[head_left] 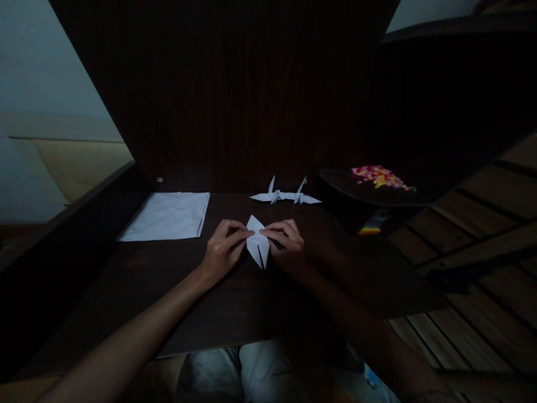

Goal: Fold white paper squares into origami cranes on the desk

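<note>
To the left of your left hand, beyond it and well apart, a stack of white paper lies flat on the dark counter, its edges slightly out of line. Your left hand is narrow, thumb and fingers holding the near-left edge of a folded paper, white and roughly diamond-shaped. That paper sits between your two hands, one point directed away from you and a slit running through the half closer to you. Beyond the hands, on the counter, two white paper figures stand end to end, each with a thin upright point; you cannot tell whether they touch or merely overlap. Your right hand is narrow too, its thumb on the folded paper and its fingers along the right edge. Farther right of that hand, and beyond it, a pile of small pink, red and yellow pieces rests on a dark shelf.
</note>
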The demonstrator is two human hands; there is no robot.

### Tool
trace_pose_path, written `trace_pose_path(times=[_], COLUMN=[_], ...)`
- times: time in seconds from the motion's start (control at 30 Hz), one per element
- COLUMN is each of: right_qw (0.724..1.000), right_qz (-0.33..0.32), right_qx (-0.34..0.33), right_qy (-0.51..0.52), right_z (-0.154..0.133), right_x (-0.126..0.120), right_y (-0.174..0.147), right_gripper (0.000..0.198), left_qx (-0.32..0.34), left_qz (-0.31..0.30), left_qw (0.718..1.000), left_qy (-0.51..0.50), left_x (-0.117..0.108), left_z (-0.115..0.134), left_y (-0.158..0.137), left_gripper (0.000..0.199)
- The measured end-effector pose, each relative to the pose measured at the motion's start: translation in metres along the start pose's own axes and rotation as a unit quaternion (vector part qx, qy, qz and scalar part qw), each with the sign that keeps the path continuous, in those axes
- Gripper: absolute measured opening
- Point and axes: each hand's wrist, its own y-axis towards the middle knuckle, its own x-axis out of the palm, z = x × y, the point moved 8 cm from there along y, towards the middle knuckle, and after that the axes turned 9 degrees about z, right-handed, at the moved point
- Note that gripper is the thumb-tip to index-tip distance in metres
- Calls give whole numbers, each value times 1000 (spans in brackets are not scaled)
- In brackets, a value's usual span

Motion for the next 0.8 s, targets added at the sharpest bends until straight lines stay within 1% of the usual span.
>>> trace_pose_path(times=[0.1, 0.2, 0.27, 0.3, 0.43, 0.5, 0.57, 0.63, 0.7, 0.77, 0.8], right_qw=[1000, 1000, 1000, 999, 997, 993, 983, 963, 937, 917, 912], right_qz=[10, 0, -17, -26, -55, -67, -82, -105, -126, -140, -141], right_qx=[-3, 0, 0, 2, 39, 76, 135, 210, 277, 318, 328], right_qy=[7, 14, 19, 22, 43, 65, 96, 132, 169, 195, 202], right_z=[-1, 0, 1, 2, 8, 13, 21, 29, 36, 40, 40], right_x=[-1, 1, 3, 5, 10, 13, 17, 22, 27, 31, 31], right_y=[0, 0, 1, 1, 0, -1, -3, -8, -13, -17, -17], right_gripper=[21, 12, 5, 5, 12, 14, 16, 17, 19, 20, 20], left_qx=[-11, -39, -75, -96, -177, -217, -256, -286, -303, -312, -313], left_qz=[-4, -20, -34, -43, -76, -91, -107, -121, -128, -130, -130], left_qw=[1000, 999, 995, 993, 977, 967, 954, 941, 933, 930, 929], left_qy=[-6, -29, -48, -58, -86, -98, -115, -133, -144, -146, -146], left_x=[1, 6, 10, 12, 19, 22, 25, 28, 29, 30, 30], left_z=[0, -4, -10, -13, -24, -28, -31, -33, -33, -34, -34], left_y=[3, 4, 3, 2, -3, -6, -9, -11, -13, -13, -13], left_gripper=[16, 10, 7, 8, 17, 20, 24, 26, 27, 27, 27])
